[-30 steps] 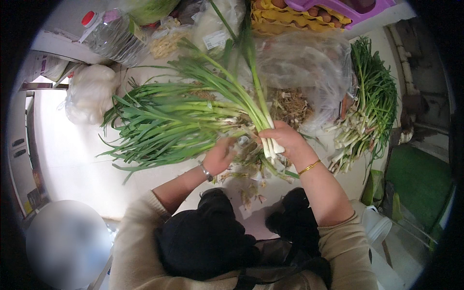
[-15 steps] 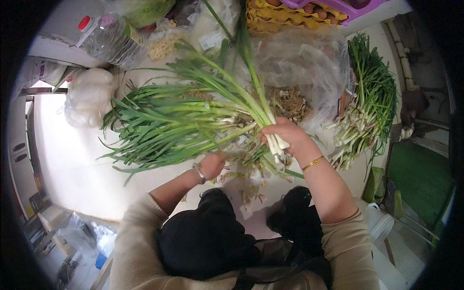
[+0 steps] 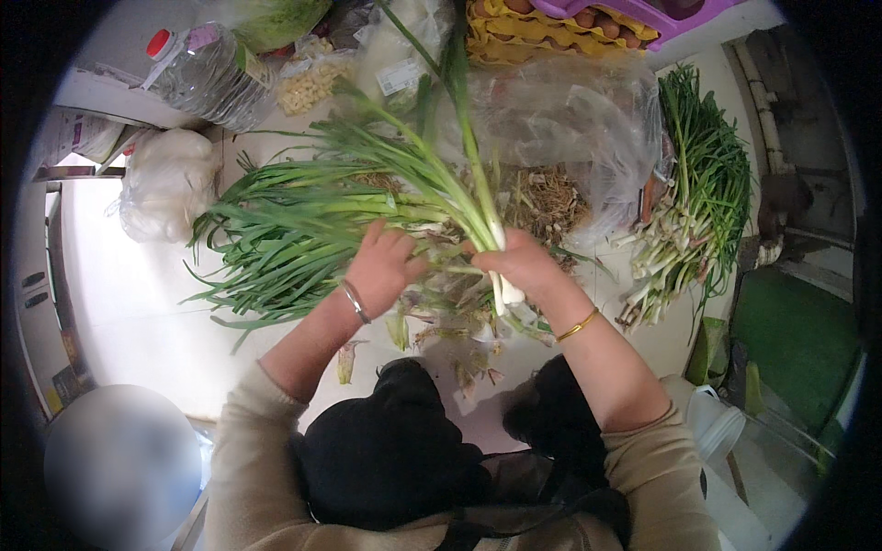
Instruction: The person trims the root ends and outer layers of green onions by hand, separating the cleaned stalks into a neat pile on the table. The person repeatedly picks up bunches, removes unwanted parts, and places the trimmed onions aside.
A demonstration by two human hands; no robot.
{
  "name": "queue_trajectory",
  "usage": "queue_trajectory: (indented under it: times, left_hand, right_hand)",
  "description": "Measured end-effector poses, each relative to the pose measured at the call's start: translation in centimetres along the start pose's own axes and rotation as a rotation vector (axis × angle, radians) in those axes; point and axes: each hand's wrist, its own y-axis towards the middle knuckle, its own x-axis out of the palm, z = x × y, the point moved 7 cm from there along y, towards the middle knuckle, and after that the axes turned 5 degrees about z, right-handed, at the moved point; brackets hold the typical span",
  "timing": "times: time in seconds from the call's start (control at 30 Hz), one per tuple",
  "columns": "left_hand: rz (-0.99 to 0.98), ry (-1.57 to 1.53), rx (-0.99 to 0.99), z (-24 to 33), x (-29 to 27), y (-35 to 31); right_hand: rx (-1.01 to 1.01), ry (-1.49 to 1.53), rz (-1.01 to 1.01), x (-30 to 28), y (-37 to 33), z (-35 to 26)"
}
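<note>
My right hand [image 3: 522, 261] is closed round a small bunch of green garlic stalks [image 3: 452, 188], near their white bulb ends. Their long leaves point up and to the left. Over the near edge of a large pile of green garlic [image 3: 294, 230] is my left hand [image 3: 384, 264], its fingers apart and slightly bent, with nothing held that I can see. Peeled skins and leaf scraps [image 3: 464, 354] lie on the floor below both hands. Beyond my right hand sits a brown heap of cut roots [image 3: 547, 202].
Another bundle of green garlic [image 3: 694, 184] lies at the right. A clear plastic bag [image 3: 588, 129] and yellow egg trays [image 3: 551, 32] stand at the far side. At the far left are a large clear bottle [image 3: 216, 73] and a white bag [image 3: 170, 184].
My left hand has moved up and away from me, from the scraps to the pile, and its fingers have spread. The right hand has shifted slightly left with its bunch.
</note>
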Motion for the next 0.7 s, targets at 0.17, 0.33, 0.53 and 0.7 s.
queue_trajectory:
  times: [0.17, 0.33, 0.53, 0.7]
  left_hand:
    - [0.204, 0.034, -0.032, 1.3, -4.8, 3.5]
    - [0.543, -0.482, -0.518, -1.2, -5.8, 0.9]
    - [0.142, -1.314, -0.855, 0.7, 2.6, -1.0]
    - [0.267, -1.376, -0.921, 0.0, 3.5, -1.4]
  right_hand:
    - [-0.027, 0.038, -0.101, 1.7, -0.8, -0.5]
    - [0.083, 0.475, -0.118, 3.0, -1.2, -0.1]
    - [0.077, 0.597, -0.111, 4.8, -1.2, 0.0]
    - [0.059, 0.477, -0.078, 4.4, -1.3, -0.1]
